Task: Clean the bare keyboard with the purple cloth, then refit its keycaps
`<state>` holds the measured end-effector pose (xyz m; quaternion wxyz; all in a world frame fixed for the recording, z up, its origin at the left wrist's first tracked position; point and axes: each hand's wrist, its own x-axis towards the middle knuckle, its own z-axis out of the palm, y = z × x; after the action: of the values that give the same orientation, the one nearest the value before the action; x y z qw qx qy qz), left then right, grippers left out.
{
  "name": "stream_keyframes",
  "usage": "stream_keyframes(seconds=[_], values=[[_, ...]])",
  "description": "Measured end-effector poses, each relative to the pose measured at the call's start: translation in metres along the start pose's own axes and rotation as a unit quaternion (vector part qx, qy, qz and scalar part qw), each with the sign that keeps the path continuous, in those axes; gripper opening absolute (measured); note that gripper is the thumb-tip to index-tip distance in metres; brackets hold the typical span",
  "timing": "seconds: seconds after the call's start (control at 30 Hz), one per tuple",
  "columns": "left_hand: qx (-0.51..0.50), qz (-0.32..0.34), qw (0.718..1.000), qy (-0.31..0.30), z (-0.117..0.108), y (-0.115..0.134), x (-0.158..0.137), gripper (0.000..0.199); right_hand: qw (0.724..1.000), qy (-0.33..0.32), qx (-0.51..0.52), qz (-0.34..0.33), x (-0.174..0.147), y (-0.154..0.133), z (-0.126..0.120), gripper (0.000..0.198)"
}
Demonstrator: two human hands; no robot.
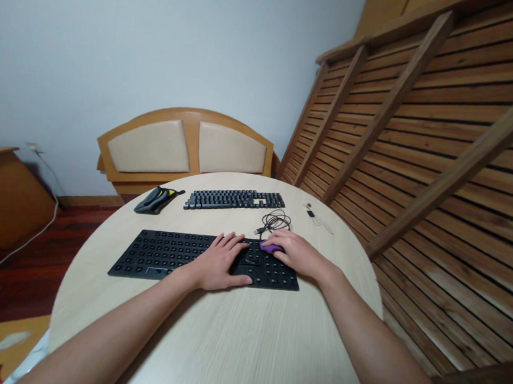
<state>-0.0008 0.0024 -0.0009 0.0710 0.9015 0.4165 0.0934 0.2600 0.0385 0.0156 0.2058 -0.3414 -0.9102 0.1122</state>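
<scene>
A black keyboard base (pixel 176 251) with its keycaps off and its switches bare lies across the middle of the table. My left hand (pixel 221 261) rests flat on it, right of its middle, fingers spread and thumb near the front edge. At its upper right part, my right hand (pixel 295 251) has its fingers closed on a small purple thing (pixel 271 247), pressed against the switches. The purple thing is partly hidden by the fingers, and its kind cannot be made out. Just behind the right hand lies the coiled black cable (pixel 276 219) with its plug.
Black keycaps (pixel 233 199) stand in keyboard order farther back on the round table (pixel 244 345). Grey-black gloves (pixel 156 200) with yellow lie at back left, a small wire tool (pixel 313 215) at back right. Wooden slats (pixel 420 146) lean close on the right; a headboard (pixel 191 145) stands behind.
</scene>
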Motion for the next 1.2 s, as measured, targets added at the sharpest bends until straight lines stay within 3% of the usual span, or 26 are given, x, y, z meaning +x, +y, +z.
stream_keyframes(seconds=[0.73, 0.83, 1.0, 1.2], values=[[-0.004, -0.004, 1.000, 0.004, 0.001, 0.001, 0.000, 0.087, 0.976, -0.134, 0.159, 0.070, -0.008, -0.023, -0.012, 0.020], [-0.003, -0.004, 1.000, 0.003, 0.000, 0.000, 0.000, 0.087, 0.982, -0.088, 0.155, 0.065, -0.006, -0.021, -0.012, 0.016], [0.000, -0.003, 1.000, 0.001, 0.001, -0.001, 0.000, 0.087, 0.991, 0.087, 0.086, 0.052, -0.001, -0.007, -0.006, 0.025], [0.000, 0.002, 1.000, 0.005, 0.002, -0.001, 0.000, 0.088, 0.996, 0.075, 0.025, 0.037, 0.005, 0.005, 0.013, 0.031]])
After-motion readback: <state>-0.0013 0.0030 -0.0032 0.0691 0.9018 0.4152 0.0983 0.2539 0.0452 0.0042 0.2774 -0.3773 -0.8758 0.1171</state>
